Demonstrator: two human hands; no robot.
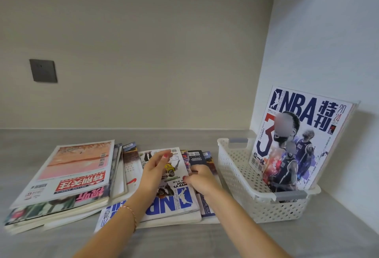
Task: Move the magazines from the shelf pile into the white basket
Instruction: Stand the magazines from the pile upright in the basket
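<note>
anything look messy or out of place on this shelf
The shelf pile is fanned out and skewed rather than squared, its covers upside down to the camera. The one NBA magazine in the white basket stands tilted, leaning back and sticking well above the rim. No damage shows.

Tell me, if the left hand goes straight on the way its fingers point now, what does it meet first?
Probably nothing at once: the left hand points away over the NBA magazine. Beyond that lie the dark booklet, then the back wall; depth is unclear.
</note>
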